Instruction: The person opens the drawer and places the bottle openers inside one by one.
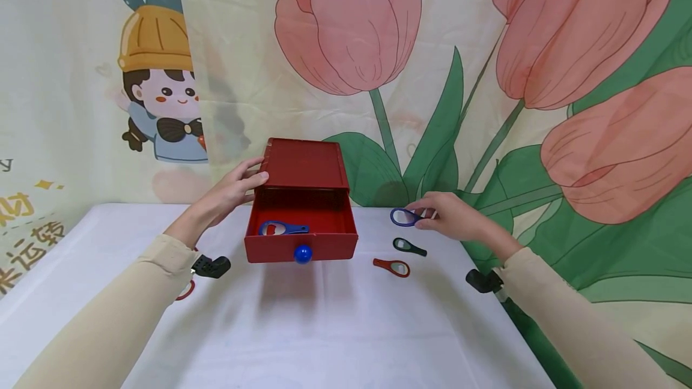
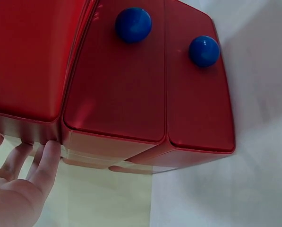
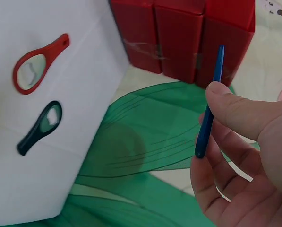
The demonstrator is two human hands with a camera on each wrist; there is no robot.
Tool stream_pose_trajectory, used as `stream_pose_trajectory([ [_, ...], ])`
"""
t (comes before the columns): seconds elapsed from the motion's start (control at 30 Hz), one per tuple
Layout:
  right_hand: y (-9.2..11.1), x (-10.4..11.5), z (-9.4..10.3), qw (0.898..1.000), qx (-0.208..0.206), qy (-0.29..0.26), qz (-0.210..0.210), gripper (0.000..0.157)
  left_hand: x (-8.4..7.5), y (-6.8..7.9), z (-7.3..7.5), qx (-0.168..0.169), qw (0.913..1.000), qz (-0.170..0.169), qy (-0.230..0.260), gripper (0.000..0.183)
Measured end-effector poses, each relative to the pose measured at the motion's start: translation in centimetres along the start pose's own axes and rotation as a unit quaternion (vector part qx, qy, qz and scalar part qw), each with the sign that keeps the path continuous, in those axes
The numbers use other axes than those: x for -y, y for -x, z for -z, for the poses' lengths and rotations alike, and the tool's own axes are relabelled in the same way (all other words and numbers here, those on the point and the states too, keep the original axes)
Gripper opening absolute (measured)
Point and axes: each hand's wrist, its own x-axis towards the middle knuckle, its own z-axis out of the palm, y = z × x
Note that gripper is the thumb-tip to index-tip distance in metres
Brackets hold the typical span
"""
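Observation:
A red drawer cabinet point(image 1: 305, 164) stands at the table's far side. Its top drawer point(image 1: 330, 248), with a blue knob point(image 1: 303, 254), is pulled out. Inside lies a blue magnifying glass point(image 1: 283, 228). My left hand point(image 1: 235, 188) touches the cabinet's left side; in the left wrist view its fingers point(image 2: 45, 165) are fairly straight. To the right of the drawer, my right hand point(image 1: 449, 214) pinches another blue magnifying glass point(image 1: 402, 217), seen edge-on in the right wrist view. A dark magnifying glass point(image 1: 409, 247) and a red magnifying glass point(image 1: 393, 267) lie on the table below this hand.
Two lower drawers with blue knobs point(image 2: 204, 51) are closed. Part of a red ring-shaped thing point(image 1: 186, 290) shows beside my left wrist, mostly hidden. A white cloth covers the table point(image 1: 346, 341). Behind it hangs a tulip-printed curtain point(image 1: 346, 35).

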Motion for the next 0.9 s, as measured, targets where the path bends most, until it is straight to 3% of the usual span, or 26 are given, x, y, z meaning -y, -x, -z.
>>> stream_pose_trajectory([
  [0.5,-2.4,4.5,2.0,0.999,0.004,0.03,0.043,0.038,0.1,0.0,0.0,0.001,1.0,-0.002,-0.003,0.084],
  [0.9,-4.3,7.8,2.6,0.997,0.01,0.018,0.068,0.04,0.0,0.0,-0.1,0.001,1.0,-0.001,-0.004,0.085],
])
